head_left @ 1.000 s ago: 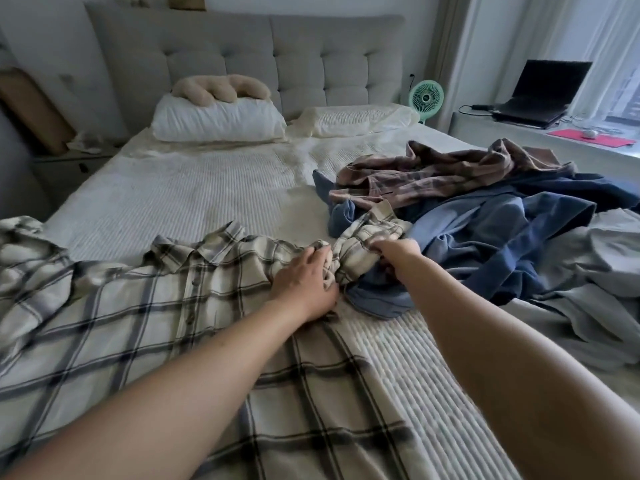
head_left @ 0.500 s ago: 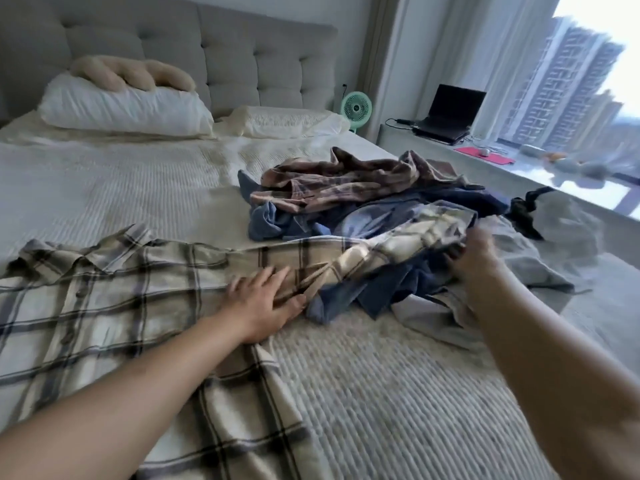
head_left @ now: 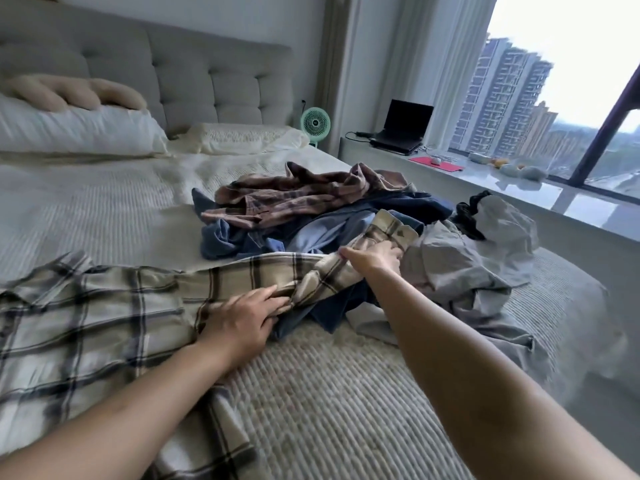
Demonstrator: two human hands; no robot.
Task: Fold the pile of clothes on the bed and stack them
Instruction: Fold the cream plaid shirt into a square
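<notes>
A heap of unfolded clothes point(head_left: 346, 216) is seen on the far right part of the bed point(head_left: 346, 393): a brown plaid shirt point(head_left: 298, 195) on top, blue garments point(head_left: 311, 233) beneath it, and a grey garment point(head_left: 464, 268) spilling toward the bed's right edge, with something black point(head_left: 467, 216) just beyond it. This heap lies directly under and beside the outstretched sleeve point(head_left: 332, 275) of the beige plaid shirt point(head_left: 104, 313), so the sleeve is draped over blue and grey cloth rather than on the bedcover.

The beige plaid shirt is spread on the near left of the bed, front up, its collar point(head_left: 65, 271) toward the headboard point(head_left: 207, 81). Its sleeve is drawn out long to the right and slightly away, with the cuff point(head_left: 394, 226) at the far end upon the heap.

The left hand point(head_left: 242, 320) is laid on the sleeve near the shoulder, fingers fairly straight and pressing the cloth down; whether any fold is pinched cannot be told. The sleeve is held near the cuff by the right hand point(head_left: 374, 258), its fingers curled about the fabric.

Two white pillows point(head_left: 86, 129) and a beige cushion point(head_left: 69, 91) are set at the headboard. A green fan point(head_left: 314, 122) stands beyond the bed, and a laptop point(head_left: 401, 128) on the window ledge point(head_left: 519, 192).
</notes>
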